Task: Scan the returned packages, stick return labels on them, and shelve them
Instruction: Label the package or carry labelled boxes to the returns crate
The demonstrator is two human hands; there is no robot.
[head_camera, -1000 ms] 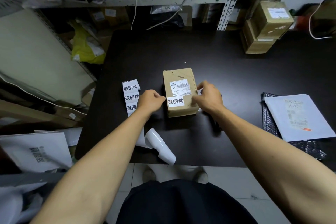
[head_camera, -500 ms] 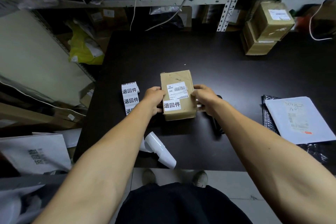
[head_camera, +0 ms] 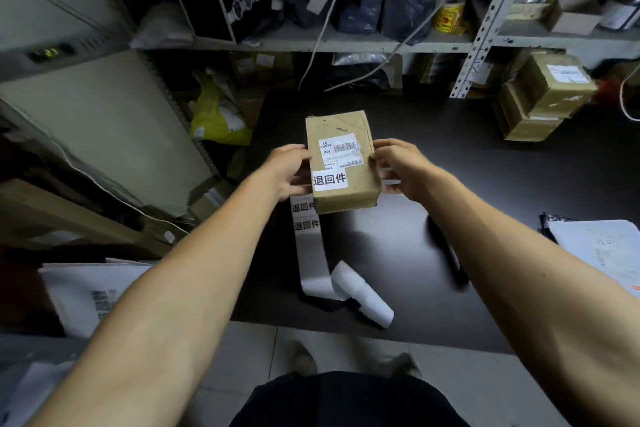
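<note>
Gripping the cardboard box [head_camera: 341, 163] at both sides — left hand [head_camera: 285, 172], right hand [head_camera: 403, 168] fingers clamped on it — above the counter [head_camera: 485, 184], return label [head_camera: 329, 179] stuck on top.

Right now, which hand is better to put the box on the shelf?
Probably neither alone: left hand and right hand each grip a side of the labelled box, lifted off the table.
</note>
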